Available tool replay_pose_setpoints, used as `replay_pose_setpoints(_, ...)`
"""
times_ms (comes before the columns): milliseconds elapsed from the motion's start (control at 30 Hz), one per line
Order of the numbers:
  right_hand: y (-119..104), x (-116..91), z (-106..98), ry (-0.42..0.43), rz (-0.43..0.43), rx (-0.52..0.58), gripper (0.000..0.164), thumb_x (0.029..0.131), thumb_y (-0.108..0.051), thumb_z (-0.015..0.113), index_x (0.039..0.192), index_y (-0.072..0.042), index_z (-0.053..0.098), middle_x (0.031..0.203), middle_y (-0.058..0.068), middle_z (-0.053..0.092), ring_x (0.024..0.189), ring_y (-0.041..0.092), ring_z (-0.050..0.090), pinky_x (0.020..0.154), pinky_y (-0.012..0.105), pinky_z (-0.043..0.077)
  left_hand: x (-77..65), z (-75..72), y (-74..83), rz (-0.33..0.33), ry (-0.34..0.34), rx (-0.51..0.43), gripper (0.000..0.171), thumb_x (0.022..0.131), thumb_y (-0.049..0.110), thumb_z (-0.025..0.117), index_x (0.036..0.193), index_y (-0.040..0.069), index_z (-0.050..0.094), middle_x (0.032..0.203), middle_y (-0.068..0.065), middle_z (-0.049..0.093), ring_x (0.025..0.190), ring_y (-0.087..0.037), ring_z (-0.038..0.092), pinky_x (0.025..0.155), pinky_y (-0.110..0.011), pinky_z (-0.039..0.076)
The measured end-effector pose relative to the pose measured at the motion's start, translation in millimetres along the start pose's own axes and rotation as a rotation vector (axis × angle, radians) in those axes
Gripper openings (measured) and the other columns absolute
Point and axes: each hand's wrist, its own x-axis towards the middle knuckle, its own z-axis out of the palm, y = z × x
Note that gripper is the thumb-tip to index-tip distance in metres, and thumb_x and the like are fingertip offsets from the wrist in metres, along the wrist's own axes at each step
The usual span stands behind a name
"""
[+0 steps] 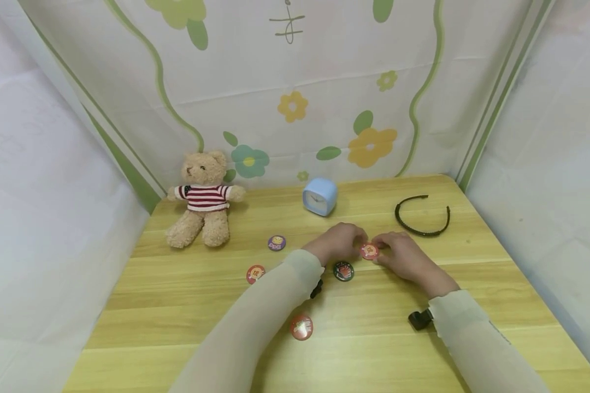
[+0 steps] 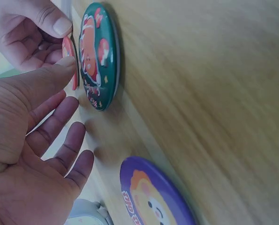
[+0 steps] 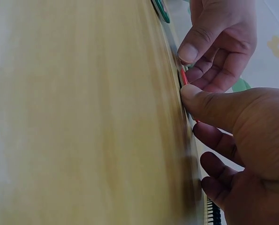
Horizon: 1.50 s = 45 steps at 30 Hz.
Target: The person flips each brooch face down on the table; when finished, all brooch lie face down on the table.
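Observation:
A red round button badge (image 1: pixel 370 251) lies on the table between both hands. My right hand (image 1: pixel 404 257) pinches it at its right edge, thumb and index finger on either side. My left hand (image 1: pixel 340 242) is at the badge's left side with fingers loosely bent; in the left wrist view its thumb tip overlaps the badge, and touch is hard to tell. A dark green badge (image 1: pixel 343 271) with a red figure lies just below the left hand. A purple badge (image 2: pixel 154 192) with a yellow character lies nearby, seen large in the left wrist view.
Another red badge (image 1: pixel 255 274) lies beside the left forearm, and one more red badge (image 1: pixel 302 327) sits nearer the front. A teddy bear (image 1: pixel 204 199), a blue alarm clock (image 1: pixel 320 196) and a black headband (image 1: pixel 423 233) are toward the back of the wooden table (image 1: pixel 167 305).

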Motion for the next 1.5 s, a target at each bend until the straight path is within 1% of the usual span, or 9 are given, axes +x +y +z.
replay_pose_setpoints(167, -1, -1, 0, 0.003, -0.014, -0.001, 0.037, 0.096, -0.015, 0.083, 0.132, -0.005, 0.074, 0.131, 0.015, 0.076, 0.131, 0.044, 0.060, 0.117, 0.066, 0.042, 2.1, 2.1, 2.1, 0.030, 0.007, 0.040, 0.035, 0.096, 0.013, 0.081, 0.130, 0.020, 0.077, 0.126, 0.007, 0.078, 0.124, -0.014, 0.069, 0.113, -0.030, 0.052)
replay_pose_setpoints(500, -1, 0, -1, 0.018, -0.053, -0.024, 0.034, 0.097, -0.014, 0.083, 0.129, -0.005, 0.077, 0.128, 0.016, 0.077, 0.127, 0.044, 0.063, 0.114, 0.065, 0.046, 1.0, 2.0, 6.7, 0.017, 0.008, 0.046, 0.032, 0.098, 0.017, 0.082, 0.130, 0.020, 0.079, 0.128, 0.007, 0.078, 0.125, -0.013, 0.068, 0.113, -0.029, 0.052)
replay_pose_setpoints(667, 0, -1, -4, 0.012, -0.074, -0.035, 0.030, 0.101, -0.019, 0.079, 0.129, -0.007, 0.078, 0.126, 0.014, 0.077, 0.125, 0.043, 0.066, 0.111, 0.064, 0.049, -0.1, 1.1, 5.1, 0.040, -0.005, 0.057, 0.023, 0.104, 0.026, 0.077, 0.127, 0.023, 0.082, 0.129, 0.009, 0.079, 0.126, -0.012, 0.069, 0.113, -0.030, 0.053)
replay_pose_setpoints(767, 1, -3, -7, 0.009, -0.079, -0.043, 0.027, 0.105, -0.022, 0.075, 0.129, -0.011, 0.079, 0.127, 0.012, 0.078, 0.125, 0.040, 0.068, 0.110, 0.063, 0.051, -1.3, -0.6, 3.8, 0.056, -0.018, 0.052, 0.023, 0.108, 0.030, 0.072, 0.127, 0.025, 0.083, 0.129, 0.010, 0.079, 0.127, -0.011, 0.070, 0.112, -0.030, 0.055)
replay_pose_setpoints(867, 1, -4, -10, 0.008, -0.078, -0.044, 0.025, 0.109, -0.023, 0.069, 0.129, -0.013, 0.080, 0.129, 0.011, 0.078, 0.127, 0.041, 0.068, 0.110, 0.064, 0.051, -2.7, -2.5, 3.1, 0.076, -0.025, 0.054, 0.025, 0.111, 0.030, 0.067, 0.130, 0.026, 0.082, 0.131, 0.009, 0.079, 0.128, -0.011, 0.071, 0.110, -0.029, 0.056)
replay_pose_setpoints(1000, 2, -3, -12, 0.015, -0.059, -0.042, 0.028, 0.112, -0.027, 0.063, 0.130, -0.014, 0.081, 0.131, 0.011, 0.079, 0.130, 0.043, 0.067, 0.113, 0.066, 0.050, -3.4, -4.1, 3.3, 0.109, -0.003, 0.067, 0.027, 0.114, 0.027, 0.062, 0.134, 0.025, 0.081, 0.134, 0.006, 0.078, 0.128, -0.011, 0.071, 0.109, -0.027, 0.056)
replay_pose_setpoints(1200, 1, -4, -12, 0.071, -0.053, -0.092, 0.026, 0.111, -0.024, 0.065, 0.129, -0.014, 0.082, 0.125, 0.011, 0.081, 0.123, 0.042, 0.071, 0.104, 0.064, 0.056, -0.3, -0.9, 6.4, 0.133, 0.072, 0.125, 0.026, 0.113, 0.022, 0.062, 0.129, 0.026, 0.083, 0.127, 0.009, 0.080, 0.115, -0.008, 0.074, 0.102, -0.025, 0.058)
replay_pose_setpoints(1367, -1, -4, -12, 0.117, -0.051, -0.142, 0.024, 0.109, -0.021, 0.069, 0.127, -0.011, 0.081, 0.120, 0.013, 0.081, 0.112, 0.039, 0.073, 0.095, 0.060, 0.059, 0.0, 1.5, 14.3, 0.088, 0.103, 0.174, 0.030, 0.112, 0.021, 0.064, 0.140, 0.024, 0.074, 0.124, 0.005, 0.081, 0.110, -0.009, 0.075, 0.097, -0.026, 0.059)
replay_pose_setpoints(1500, -3, -6, -13, 0.123, -0.018, -0.113, 0.018, 0.106, -0.018, 0.073, 0.122, -0.012, 0.078, 0.114, 0.014, 0.080, 0.108, 0.037, 0.074, 0.091, 0.058, 0.060, -1.4, 3.7, 18.6, 0.069, 0.119, 0.179, 0.030, 0.111, 0.021, 0.066, 0.140, 0.025, 0.066, 0.108, 0.003, 0.081, 0.090, -0.008, 0.072, 0.083, -0.025, 0.058)
